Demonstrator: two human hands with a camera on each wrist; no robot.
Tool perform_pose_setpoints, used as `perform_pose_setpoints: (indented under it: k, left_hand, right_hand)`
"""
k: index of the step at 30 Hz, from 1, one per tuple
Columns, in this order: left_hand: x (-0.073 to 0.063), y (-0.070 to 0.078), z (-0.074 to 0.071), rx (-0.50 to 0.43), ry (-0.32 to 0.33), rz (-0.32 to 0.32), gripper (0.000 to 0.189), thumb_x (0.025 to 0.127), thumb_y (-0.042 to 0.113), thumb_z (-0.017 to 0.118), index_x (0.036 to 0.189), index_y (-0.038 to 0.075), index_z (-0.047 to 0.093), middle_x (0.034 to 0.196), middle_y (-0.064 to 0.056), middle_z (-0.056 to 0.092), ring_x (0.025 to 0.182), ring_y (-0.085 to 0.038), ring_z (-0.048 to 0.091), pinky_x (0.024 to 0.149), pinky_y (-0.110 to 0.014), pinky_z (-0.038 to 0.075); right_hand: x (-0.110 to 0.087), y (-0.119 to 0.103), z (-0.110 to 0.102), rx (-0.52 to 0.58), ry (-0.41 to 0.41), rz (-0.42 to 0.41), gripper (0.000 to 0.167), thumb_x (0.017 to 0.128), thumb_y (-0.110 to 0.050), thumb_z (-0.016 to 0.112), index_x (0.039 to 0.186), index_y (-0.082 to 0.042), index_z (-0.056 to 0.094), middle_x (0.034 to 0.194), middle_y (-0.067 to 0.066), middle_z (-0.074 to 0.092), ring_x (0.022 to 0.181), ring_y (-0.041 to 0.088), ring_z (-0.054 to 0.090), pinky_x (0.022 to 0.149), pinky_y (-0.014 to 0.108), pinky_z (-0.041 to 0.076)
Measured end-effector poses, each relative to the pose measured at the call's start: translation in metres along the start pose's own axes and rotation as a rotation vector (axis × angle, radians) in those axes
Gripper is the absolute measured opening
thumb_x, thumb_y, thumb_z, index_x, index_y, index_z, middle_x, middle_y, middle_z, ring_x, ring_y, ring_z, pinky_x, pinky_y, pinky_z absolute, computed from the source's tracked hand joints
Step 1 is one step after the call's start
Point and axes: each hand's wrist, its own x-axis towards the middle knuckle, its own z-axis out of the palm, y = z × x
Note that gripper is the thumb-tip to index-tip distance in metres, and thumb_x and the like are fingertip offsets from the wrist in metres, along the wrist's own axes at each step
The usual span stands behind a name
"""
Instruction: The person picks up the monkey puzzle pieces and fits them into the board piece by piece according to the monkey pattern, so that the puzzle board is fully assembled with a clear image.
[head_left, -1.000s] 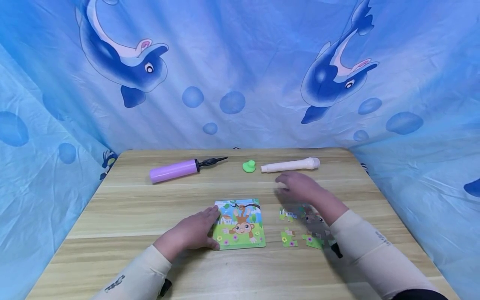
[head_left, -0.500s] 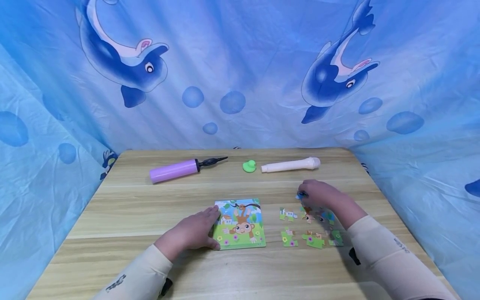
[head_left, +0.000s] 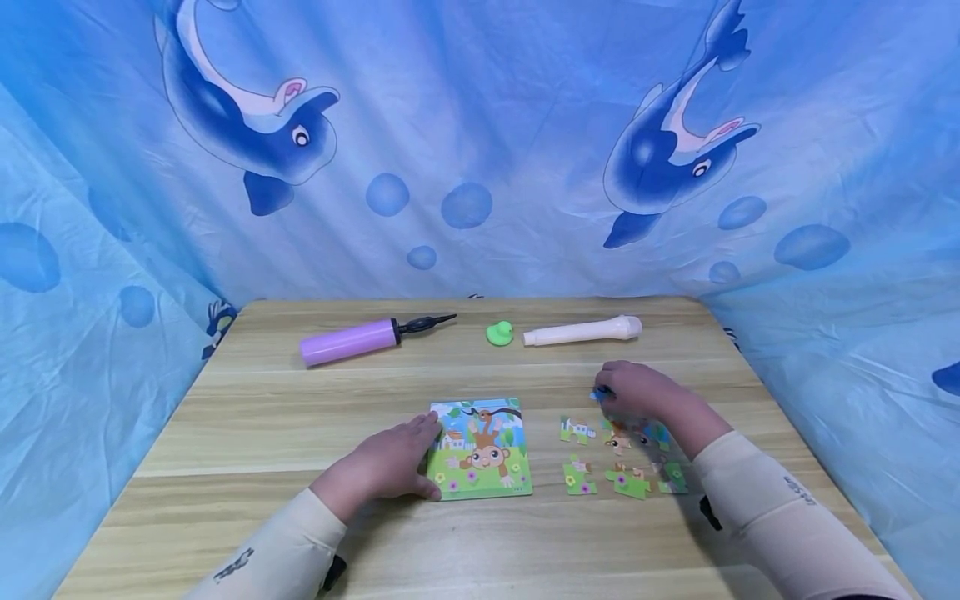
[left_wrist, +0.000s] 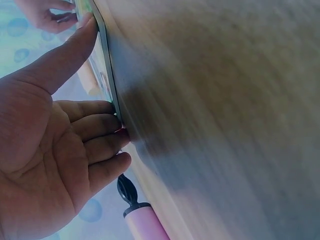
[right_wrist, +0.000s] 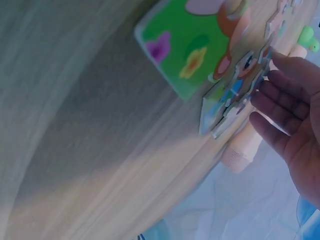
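A square puzzle board (head_left: 483, 450) with a hanging monkey picture lies at the middle front of the table. My left hand (head_left: 393, 458) rests against its left edge, fingers fairly straight and thumb at the near corner; the left wrist view shows the fingertips (left_wrist: 117, 122) along that edge. To the right, my right hand (head_left: 637, 390) pinches a blue puzzle piece (head_left: 597, 394) low at the back of the loose pieces. Part of that piece is hidden by the fingers. A flowered green puzzle piece (right_wrist: 172, 60) shows large in the right wrist view.
Several loose puzzle pieces (head_left: 580, 475) lie right of the board. Along the back are a purple hand pump (head_left: 348, 342), a green toy duck (head_left: 499, 333) and a pale pink toy microphone (head_left: 581, 331). A blue dolphin-print curtain (head_left: 465, 125) surrounds the table.
My right hand has come down from near the microphone to the right, onto the blue piece, and has barely moved in the last half second. The left hand stays on the board.
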Motion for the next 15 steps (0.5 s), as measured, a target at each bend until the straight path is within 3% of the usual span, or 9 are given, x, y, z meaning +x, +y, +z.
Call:
perform_pose_setpoints:
  k: [7,11,15]
  left_hand:
    - [0.000,0.000,-0.001,-0.007,-0.003,0.000,0.101,0.074,0.048,0.082,0.151,0.002,0.035,0.160,-0.017,0.028,0.145,-0.036,0.031,0.116,-0.052,0.033]
    - [0.000,-0.001,-0.001,-0.003,-0.006,-0.001,0.101,0.074,0.049,0.082,0.151,0.002,0.035,0.160,-0.016,0.028,0.146,-0.035,0.030,0.116,-0.052,0.033]
    - [0.000,-0.003,0.000,0.002,-0.007,0.001,0.101,0.074,0.050,0.081,0.151,0.003,0.035,0.160,-0.015,0.028,0.146,-0.035,0.030,0.116,-0.051,0.032]
  right_hand:
    - [0.004,-0.006,0.002,-0.056,0.093,-0.082,0.013,0.091,-0.028,0.067,0.096,-0.016,0.067,0.089,-0.005,0.057,0.075,0.010,0.051,0.069,0.032,0.051]
    - [0.009,-0.020,-0.003,-0.036,0.145,-0.123,0.011,0.093,-0.028,0.065,0.094,-0.018,0.066,0.088,-0.006,0.055,0.072,0.008,0.047,0.064,0.028,0.044]
    - [0.018,-0.040,-0.007,-0.042,0.179,-0.168,0.015,0.093,-0.028,0.065,0.100,-0.015,0.068,0.091,-0.004,0.056,0.073,0.008,0.047,0.065,0.027,0.045]
